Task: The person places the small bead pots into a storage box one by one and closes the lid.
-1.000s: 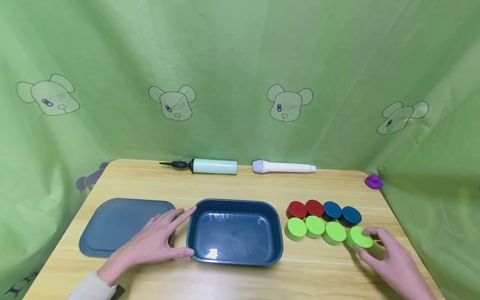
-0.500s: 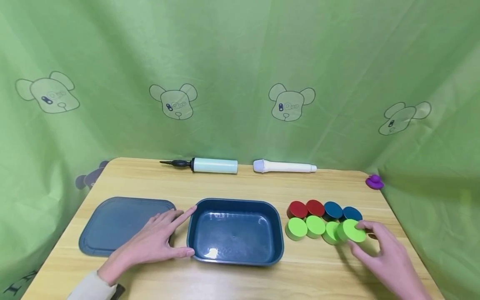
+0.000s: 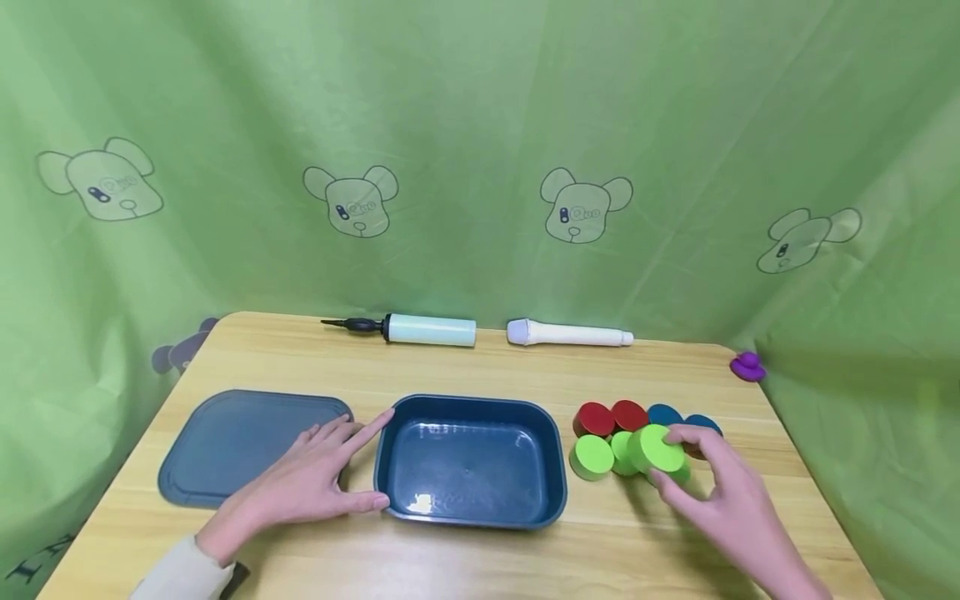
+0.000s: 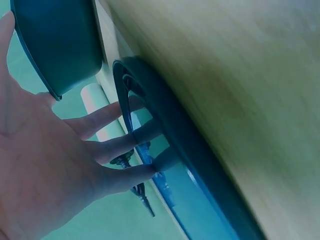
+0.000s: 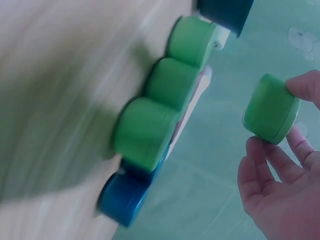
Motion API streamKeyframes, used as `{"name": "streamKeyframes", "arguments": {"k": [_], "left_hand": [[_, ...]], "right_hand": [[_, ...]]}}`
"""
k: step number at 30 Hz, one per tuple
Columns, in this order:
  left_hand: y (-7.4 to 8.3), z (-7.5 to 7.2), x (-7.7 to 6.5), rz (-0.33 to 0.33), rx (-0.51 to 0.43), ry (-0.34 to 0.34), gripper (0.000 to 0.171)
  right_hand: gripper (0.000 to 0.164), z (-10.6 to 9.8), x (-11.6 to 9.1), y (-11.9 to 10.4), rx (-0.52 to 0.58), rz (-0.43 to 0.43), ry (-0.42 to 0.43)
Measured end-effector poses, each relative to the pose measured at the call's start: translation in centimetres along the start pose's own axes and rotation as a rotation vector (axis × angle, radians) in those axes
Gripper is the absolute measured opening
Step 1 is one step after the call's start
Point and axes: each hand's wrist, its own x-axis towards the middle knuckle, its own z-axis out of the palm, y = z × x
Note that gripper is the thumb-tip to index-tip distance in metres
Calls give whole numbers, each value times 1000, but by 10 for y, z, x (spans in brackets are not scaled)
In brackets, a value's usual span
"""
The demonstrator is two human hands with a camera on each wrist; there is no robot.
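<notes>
Right hand (image 3: 731, 504): thumb and fingers pinch a bright green, short plastic cylinder (image 3: 655, 450), up off the wood-grain table (image 3: 450, 571), above the row of matching green cylinders (image 3: 592, 458). Left hand (image 3: 311, 482): fingers spread, thumb and index touching the near-left and far-left corners of a dark blue rectangular plastic tub (image 3: 472, 479). Beyond the greens I see glossy red cylinders (image 3: 593, 418) and dark blue cylinders (image 3: 664, 413).
</notes>
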Motion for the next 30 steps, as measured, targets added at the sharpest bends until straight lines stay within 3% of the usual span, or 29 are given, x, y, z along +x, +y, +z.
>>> {"name": "streamKeyframes", "arguments": {"k": [10, 30], "left_hand": [[1, 0, 0, 17, 23, 10, 106], [-2, 0, 1, -14, -12, -40, 108]], "right_hand": [[61, 23, 23, -31, 37, -68, -23], [42, 90, 63, -73, 119, -10, -226]]}}
